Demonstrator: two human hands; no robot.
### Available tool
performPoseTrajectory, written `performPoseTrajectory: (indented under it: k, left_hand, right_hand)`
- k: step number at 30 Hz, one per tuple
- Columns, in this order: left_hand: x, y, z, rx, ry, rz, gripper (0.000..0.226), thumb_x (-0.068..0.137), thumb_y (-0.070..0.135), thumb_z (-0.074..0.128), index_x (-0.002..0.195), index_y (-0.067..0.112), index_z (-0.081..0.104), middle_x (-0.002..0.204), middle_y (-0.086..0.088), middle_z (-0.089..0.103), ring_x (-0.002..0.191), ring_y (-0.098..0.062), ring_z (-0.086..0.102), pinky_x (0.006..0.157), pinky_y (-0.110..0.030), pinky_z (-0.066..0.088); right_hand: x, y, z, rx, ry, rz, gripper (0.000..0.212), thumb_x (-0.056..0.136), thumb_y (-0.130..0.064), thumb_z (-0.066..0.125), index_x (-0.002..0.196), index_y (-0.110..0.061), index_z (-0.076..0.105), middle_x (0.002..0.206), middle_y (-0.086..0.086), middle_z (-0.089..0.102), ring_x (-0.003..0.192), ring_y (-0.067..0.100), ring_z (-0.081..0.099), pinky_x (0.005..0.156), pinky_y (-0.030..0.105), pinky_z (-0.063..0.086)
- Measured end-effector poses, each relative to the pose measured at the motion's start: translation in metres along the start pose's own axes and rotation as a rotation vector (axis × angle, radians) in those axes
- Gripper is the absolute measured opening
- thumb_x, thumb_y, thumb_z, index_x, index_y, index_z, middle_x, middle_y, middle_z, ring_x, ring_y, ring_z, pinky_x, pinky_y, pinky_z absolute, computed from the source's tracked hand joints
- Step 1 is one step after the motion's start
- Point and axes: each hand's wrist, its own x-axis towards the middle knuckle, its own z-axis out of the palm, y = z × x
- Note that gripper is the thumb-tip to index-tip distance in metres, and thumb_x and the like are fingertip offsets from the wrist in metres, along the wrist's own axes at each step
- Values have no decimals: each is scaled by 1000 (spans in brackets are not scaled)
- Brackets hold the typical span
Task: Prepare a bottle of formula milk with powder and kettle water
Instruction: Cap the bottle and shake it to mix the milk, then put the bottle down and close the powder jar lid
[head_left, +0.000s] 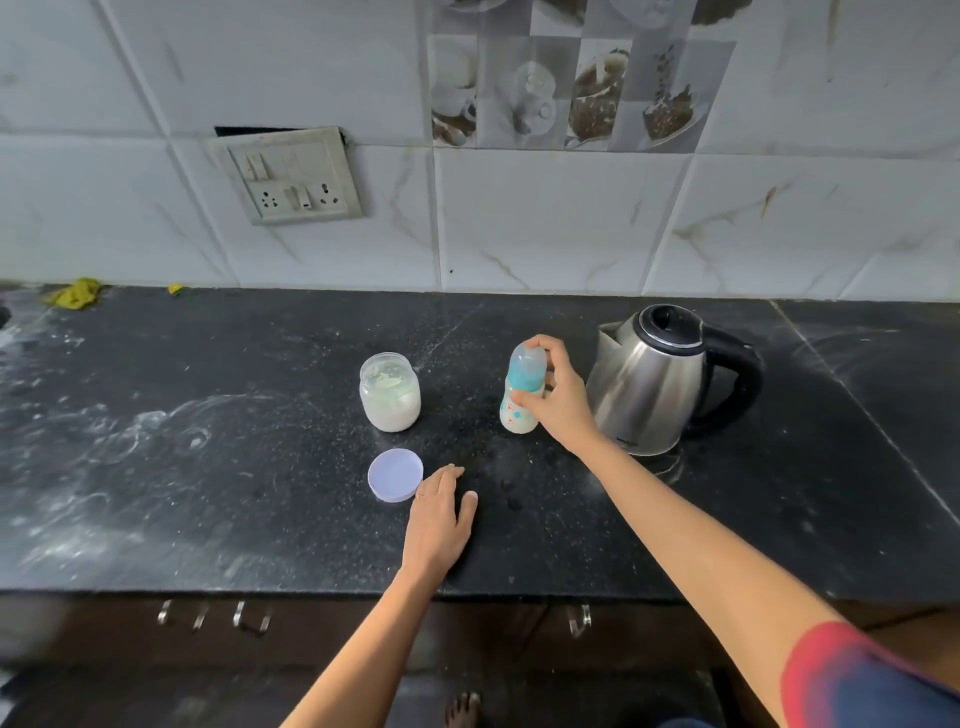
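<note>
Your right hand (558, 400) is wrapped around the baby bottle (522, 395), thumb on its near side and fingers curled over the clear cap, and the bottle stands upright on the black counter (208, 467) with milky liquid in its lower part and a teal collar below the cap. Just to its right sits the steel kettle (660, 379), lid down, black handle pointing right. To the bottle's left, well apart, the open powder jar (390, 392) holds white powder. Its pale lilac lid (395, 475) lies flat nearer you. Your left hand (439, 519) rests palm-down on the counter, fingers loosely spread, holding nothing, fingertips just beside that lid.
</note>
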Motion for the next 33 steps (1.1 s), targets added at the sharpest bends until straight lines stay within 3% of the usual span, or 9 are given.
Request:
performPoseTrajectory:
  k: [4, 16, 20, 23, 27, 30, 33]
  left_hand:
    - [-3, -3, 0, 21, 3, -16, 41, 96, 28, 51, 133, 11, 50, 141, -4, 48, 132, -20, 38, 108, -30, 28]
    - [-4, -6, 2, 60, 7, 1, 39, 96, 29, 51, 131, 11, 52, 139, -5, 50, 131, -20, 40, 109, -31, 29]
    - [-6, -4, 2, 58, 5, 12, 38, 96, 27, 51, 130, 10, 52, 137, -5, 51, 131, -20, 39, 109, -29, 27]
    - [-6, -3, -4, 22, 21, 9, 37, 97, 27, 50, 131, 12, 51, 137, -3, 51, 129, -18, 40, 107, -25, 27]
    - [-1, -5, -22, -24, 150, -12, 32, 96, 21, 50, 127, 12, 53, 131, -2, 56, 124, -19, 46, 100, -22, 30]
    - [4, -9, -37, -106, 249, -154, 36, 97, 19, 46, 132, 11, 50, 135, 0, 52, 126, -18, 39, 101, -24, 30]
    - [11, -18, -50, -146, 281, -215, 40, 95, 21, 43, 135, 15, 46, 136, 0, 50, 127, -17, 35, 99, -29, 32]
  right_hand:
    - [5, 19, 9, -95, 5, 6, 65, 73, 2, 76, 116, -35, 45, 123, -9, 49, 113, 16, 52, 95, 41, 53]
    - [16, 47, 18, -222, -23, 53, 69, 76, 1, 76, 123, -34, 40, 129, 1, 44, 116, 15, 47, 94, 24, 46]
    - [14, 49, 15, -228, -63, 45, 73, 75, 2, 76, 130, -30, 41, 132, 2, 43, 120, 15, 46, 102, 30, 45]
    - [3, 49, 10, -307, 50, -99, 69, 73, -2, 75, 132, -23, 47, 133, 8, 37, 125, 18, 40, 110, 33, 38]
    - [-23, 40, 20, -410, 191, -419, 55, 73, -9, 69, 124, -15, 50, 128, 15, 39, 121, 25, 40, 105, 19, 33]
    - [-42, 40, 42, -394, 20, -443, 50, 78, -12, 70, 124, -15, 50, 123, 8, 42, 116, 20, 42, 101, 33, 42]
    - [-52, 41, 67, -476, -255, -298, 54, 82, -24, 70, 130, -12, 47, 125, 7, 42, 118, 20, 41, 101, 39, 42]
